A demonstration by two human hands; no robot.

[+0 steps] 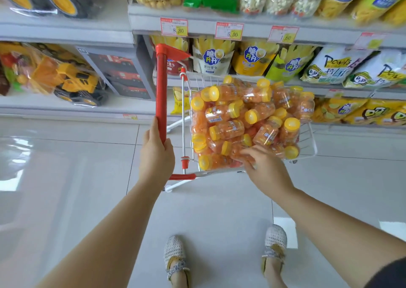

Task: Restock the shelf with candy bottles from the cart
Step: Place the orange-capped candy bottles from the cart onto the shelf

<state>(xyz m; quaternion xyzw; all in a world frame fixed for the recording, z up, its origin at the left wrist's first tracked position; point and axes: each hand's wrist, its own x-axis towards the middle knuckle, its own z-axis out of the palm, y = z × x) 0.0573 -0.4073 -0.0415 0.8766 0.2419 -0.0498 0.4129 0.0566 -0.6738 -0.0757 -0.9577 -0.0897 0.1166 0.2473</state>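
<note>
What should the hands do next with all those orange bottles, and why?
Probably the right hand should close round the candy bottle under its fingers and lift it out. The cart is piled full, no bottle is lifted yet, and the left hand already holds the red handle, which should keep the cart steady.

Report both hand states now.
Left hand: grips the red cart handle.
Right hand: on a candy bottle in the cart; grip cannot be told.
</note>
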